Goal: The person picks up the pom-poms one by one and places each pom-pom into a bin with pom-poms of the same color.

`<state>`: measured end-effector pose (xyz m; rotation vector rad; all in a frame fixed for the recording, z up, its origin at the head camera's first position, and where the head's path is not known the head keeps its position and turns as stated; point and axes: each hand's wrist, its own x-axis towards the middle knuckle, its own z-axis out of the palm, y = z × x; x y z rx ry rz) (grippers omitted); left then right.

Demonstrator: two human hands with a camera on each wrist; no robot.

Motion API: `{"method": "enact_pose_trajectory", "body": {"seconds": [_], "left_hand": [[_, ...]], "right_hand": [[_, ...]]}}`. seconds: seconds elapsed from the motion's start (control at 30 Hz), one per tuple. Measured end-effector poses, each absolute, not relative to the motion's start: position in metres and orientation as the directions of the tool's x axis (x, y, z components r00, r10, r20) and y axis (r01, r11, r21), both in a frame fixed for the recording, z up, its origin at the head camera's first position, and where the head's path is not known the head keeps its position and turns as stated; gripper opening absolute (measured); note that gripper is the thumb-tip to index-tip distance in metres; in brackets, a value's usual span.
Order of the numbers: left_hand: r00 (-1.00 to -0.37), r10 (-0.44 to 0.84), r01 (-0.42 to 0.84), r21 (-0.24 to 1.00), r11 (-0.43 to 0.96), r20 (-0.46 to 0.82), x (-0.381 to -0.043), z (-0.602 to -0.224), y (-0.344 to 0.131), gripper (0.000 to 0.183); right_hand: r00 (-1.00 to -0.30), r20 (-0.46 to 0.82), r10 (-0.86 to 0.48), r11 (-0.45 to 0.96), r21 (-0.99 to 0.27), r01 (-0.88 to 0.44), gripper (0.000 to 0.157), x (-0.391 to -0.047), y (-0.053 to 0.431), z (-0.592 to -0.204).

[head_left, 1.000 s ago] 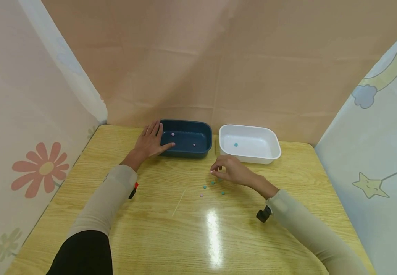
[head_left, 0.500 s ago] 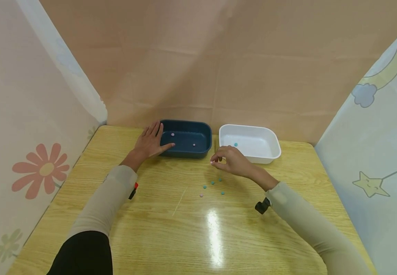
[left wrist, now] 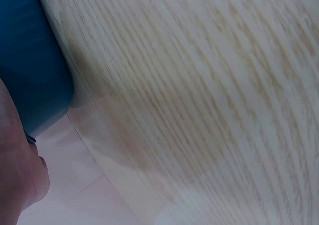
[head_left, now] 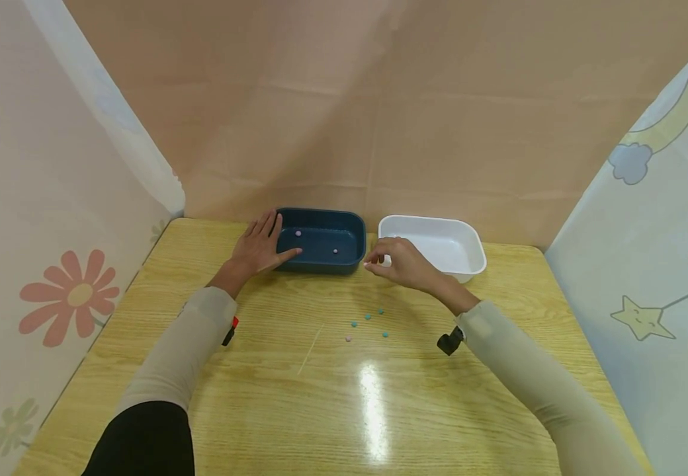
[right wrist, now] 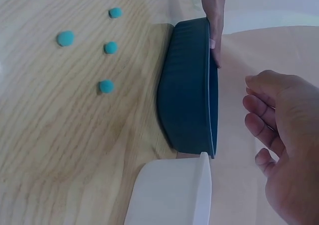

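My left hand (head_left: 256,252) rests with straight fingers on the left end of the dark blue tray (head_left: 320,268), its thumb over the front rim. Inside that tray lie a pink ball (head_left: 298,233) and a second pink ball (head_left: 335,251). Between thumb and forefinger, my right hand (head_left: 405,266) pinches a small pale pink ball (head_left: 366,264), held above the table by the gap between the trays. The right wrist view shows those curled fingers (right wrist: 261,113) beside the blue tray, with the pinched ball hidden. Behind this hand stands the white tray (head_left: 448,250), partly covered.
Several teal balls (right wrist: 106,86) lie loose on the wooden table (head_left: 296,410) in front of the trays, with one pink ball (head_left: 348,339) nearer me. A draped backdrop (head_left: 320,132) rises right behind the trays, and printed side panels (head_left: 636,264) flank the table.
My right hand has risen and moved away from the loose balls toward the trays, carrying the pink ball. It now covers the teal ball in the white tray. My left hand stays put.
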<state>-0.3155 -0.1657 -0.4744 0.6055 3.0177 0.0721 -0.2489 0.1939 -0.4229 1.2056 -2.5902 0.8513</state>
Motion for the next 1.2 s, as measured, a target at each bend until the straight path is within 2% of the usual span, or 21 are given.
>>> {"method": "enact_pose_trajectory", "body": {"seconds": [0.67,1.2], "left_hand": [[-0.924,0.377,0.374,0.048,0.926,-0.062,-0.315,-0.474,-0.165,0.106],[-0.922,0.382,0.378,0.062,0.924,-0.066,-0.316,-0.475,-0.166,0.108]], "right_hand": [[-0.709,0.363,-0.605,0.596,-0.384,-0.705,0.011,-0.278,0.183,-0.413],[-0.784,0.309,-0.538,0.630,-0.471,-0.618,0.013,-0.297,0.178,-0.417]]}}
